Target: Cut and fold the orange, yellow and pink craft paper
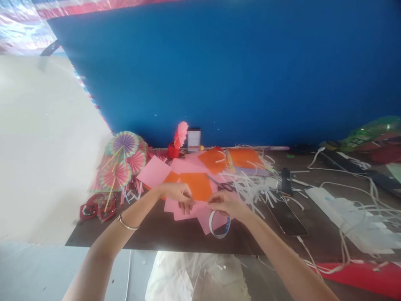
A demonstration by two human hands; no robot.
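Fans (124,143) lay folded by the left edge of the desk (147,239), sheets (153,171) unfolded, the right hand (229,204) holding a ring (219,236), the left hand (178,192) curled, contents unclear.

A broad blue panel (225,75) rises before you, spanning most of the upper view and darkening toward the right, behind a dark brown table (147,240). At your left, a plain white surface (40,146), either a wall or a board, meets the table's end and glows brightest at the far edge. Above it, glossy plastic sheeting (19,25) gleams in the light, with a red band (103,7) along the blue panel's top. Below you lies a pale grey floor (34,274).
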